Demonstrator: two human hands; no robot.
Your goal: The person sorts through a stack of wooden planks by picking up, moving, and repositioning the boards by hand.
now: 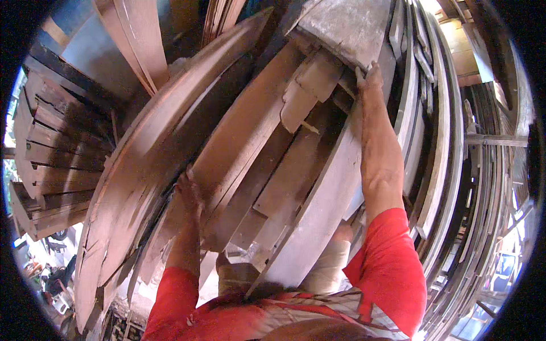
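Observation:
My left hand (189, 192) is at the left edge of a broad brown wooden board (250, 128), its fingers curled over that edge. Stretched farther out, my right hand (369, 79) grips the upper part of a long pale wooden plank (327, 190), close to the lower edge of a grey, dusty panel (341, 28). Between these two boards lie several shorter wood pieces, one of them a notched offcut (304, 96). The plank slants down toward my body. Some fingertips of both hands are hidden behind the wood.
A big curved-looking board (148, 148) leans to the left. Long planks (435, 142) are stacked upright on the right, with more racked behind them. Short boards (62, 153) stand at far left. Assorted clutter (54, 278) lies at lower left. My legs stand close below the boards.

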